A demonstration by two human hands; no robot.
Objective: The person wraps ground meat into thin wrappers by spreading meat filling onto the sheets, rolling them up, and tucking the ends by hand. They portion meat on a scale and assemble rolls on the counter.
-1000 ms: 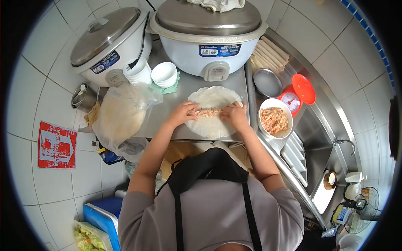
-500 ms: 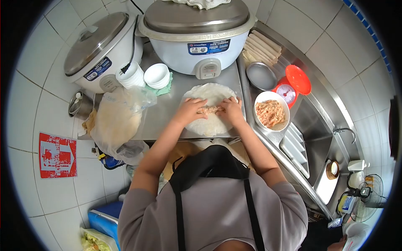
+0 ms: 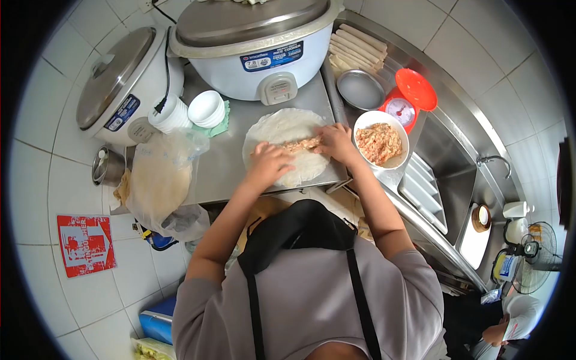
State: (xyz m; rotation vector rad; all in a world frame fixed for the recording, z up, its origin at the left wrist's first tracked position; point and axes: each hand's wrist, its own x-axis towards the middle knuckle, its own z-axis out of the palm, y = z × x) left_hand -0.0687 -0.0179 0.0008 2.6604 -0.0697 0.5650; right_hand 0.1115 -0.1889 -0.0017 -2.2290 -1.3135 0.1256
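Right here on the metal surface (image 3: 225, 141), the strip of minced filling (image 3: 302, 144) is lying across the pale round wrapper (image 3: 307, 166), just above its middle. The left hand (image 3: 268, 165) is hovering close around the left end, its grip loose, fingers parted and curving. The right hand (image 3: 337, 143) is bringing its fingertips to the right end; whether that grip is pinching or only pressing, I can't tell. The white bowl (image 3: 396, 160) of mince is sitting to the right, near that wrist. Good shaping, I'd say, is calling for light, even pressure from both ends, with the fingertips keeping the strip straight and equally thick. Pressing too hard is risking a tear in that thin wrapper.
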